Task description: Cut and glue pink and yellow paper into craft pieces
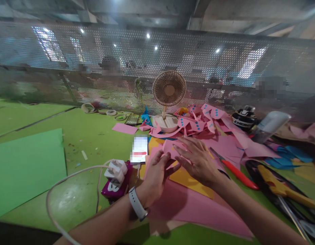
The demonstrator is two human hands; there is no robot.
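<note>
Pink paper (169, 145) touches the half-curled left hand (155, 175) and spread right hand (201, 163).

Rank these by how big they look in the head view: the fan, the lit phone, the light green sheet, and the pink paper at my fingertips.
1. Light green sheet, though the picture's edge cuts it.
2. Fan.
Unranked, both smaller: lit phone and pink paper; your right hand partly covers the paper.

Phone screen (140, 145): pixelated, unreadable.
Pink paper (169, 146): no legible lettering.
Green table (89, 136): no readable text or numbers.
</note>
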